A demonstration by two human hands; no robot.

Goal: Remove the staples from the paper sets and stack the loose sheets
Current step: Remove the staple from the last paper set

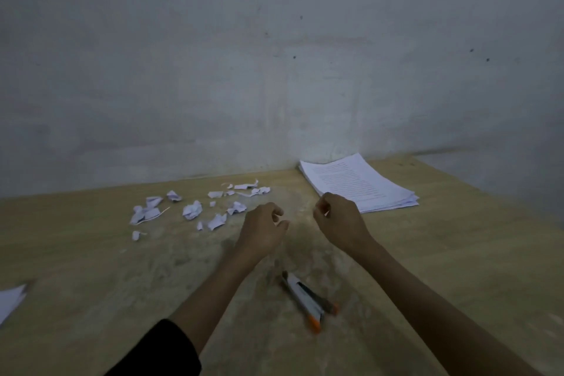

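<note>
hovering above the table [91,253], left hand [263,227] and right hand [338,221] curl; cannot tell whether either pinches anything.

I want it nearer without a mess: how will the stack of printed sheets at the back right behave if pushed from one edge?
The stack of sheets looks loose, its edges already fanned, so a push would probably shear the top sheets sideways. Thin paper: likely floppy if lifted by a corner. Lying flat on the table, it should not tip.

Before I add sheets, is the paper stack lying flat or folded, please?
Flat: the paper stack lies unfolded on the table, printed side up, edges slightly fanned.
</note>
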